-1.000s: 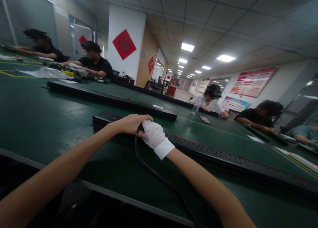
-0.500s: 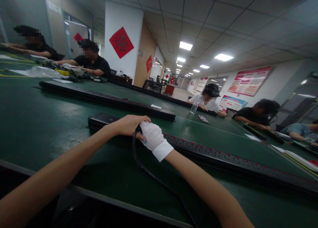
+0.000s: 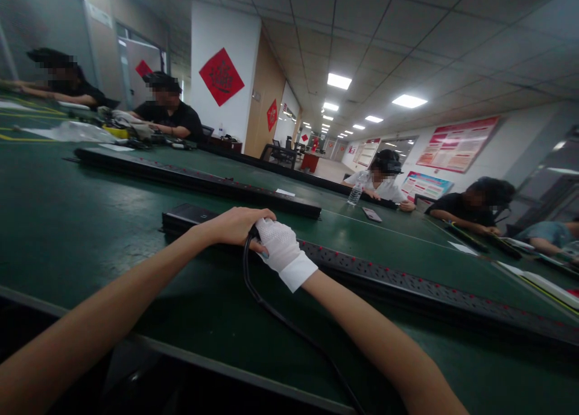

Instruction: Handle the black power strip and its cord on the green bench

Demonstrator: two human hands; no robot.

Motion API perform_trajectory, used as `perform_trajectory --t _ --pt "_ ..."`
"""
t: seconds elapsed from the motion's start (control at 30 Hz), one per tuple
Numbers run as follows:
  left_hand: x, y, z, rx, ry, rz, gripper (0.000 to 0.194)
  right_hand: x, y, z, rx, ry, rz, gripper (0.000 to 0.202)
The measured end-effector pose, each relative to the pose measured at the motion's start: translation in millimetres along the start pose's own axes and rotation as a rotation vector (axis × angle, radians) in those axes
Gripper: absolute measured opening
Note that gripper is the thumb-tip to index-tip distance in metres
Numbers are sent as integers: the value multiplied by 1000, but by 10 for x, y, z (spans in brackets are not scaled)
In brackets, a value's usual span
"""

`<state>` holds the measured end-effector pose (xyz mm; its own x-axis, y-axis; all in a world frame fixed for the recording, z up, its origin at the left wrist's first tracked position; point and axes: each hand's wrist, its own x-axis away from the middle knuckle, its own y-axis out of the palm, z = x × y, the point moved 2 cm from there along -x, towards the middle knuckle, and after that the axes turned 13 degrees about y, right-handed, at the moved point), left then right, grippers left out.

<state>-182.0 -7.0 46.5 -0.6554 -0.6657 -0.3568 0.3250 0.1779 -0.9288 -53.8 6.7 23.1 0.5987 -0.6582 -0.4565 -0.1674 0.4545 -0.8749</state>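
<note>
A long black power strip [image 3: 384, 278] with rows of sockets and red dots lies across the green table in front of me. Near its left end, both hands meet over it. My bare left hand [image 3: 237, 225] is closed around the top of a black power cable [image 3: 275, 312], its thumb beside the cable. My right hand [image 3: 275, 240], in a white glove, is curled against the left fingertips. Its own fingers are hidden behind the glove's back, so what they grip does not show. From the hands the cable hangs in a curve toward the table's near edge.
A second black power strip [image 3: 203, 183] lies behind. Farther back are a paper slip [image 3: 285, 192], a phone [image 3: 371, 214], a water bottle [image 3: 355, 193] and a clear plastic bag [image 3: 79, 131]. Several people sit around the table. The table's near edge [image 3: 203, 364] runs below my arms.
Both hands keep nearly the same place and grip at the cable. The view has shifted very slightly, and the cable remains in the same curve.
</note>
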Motion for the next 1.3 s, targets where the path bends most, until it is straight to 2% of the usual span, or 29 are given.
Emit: perform_trajectory --t 0.17,0.37,0.6,0.87,1.03,1.3 --pt "-6 -4 0 -16 25 1 64 -5 41 15 -21 4 48 38" --pt "-10 -15 6 -39 23 2 67 -43 80 30 -62 46 46 32" --pt "6 25 -11 25 0 12 77 -68 74 52 -72 39 -21 35" --pt "3 51 -23 81 -33 5 82 -103 135 69 -156 56 9 33" --pt "4 40 -11 50 -54 -33 86 -77 105 75 -179 33 37 35" --pt "30 18 27 15 -50 -54 84 -27 65 42 -104 75 34 34"
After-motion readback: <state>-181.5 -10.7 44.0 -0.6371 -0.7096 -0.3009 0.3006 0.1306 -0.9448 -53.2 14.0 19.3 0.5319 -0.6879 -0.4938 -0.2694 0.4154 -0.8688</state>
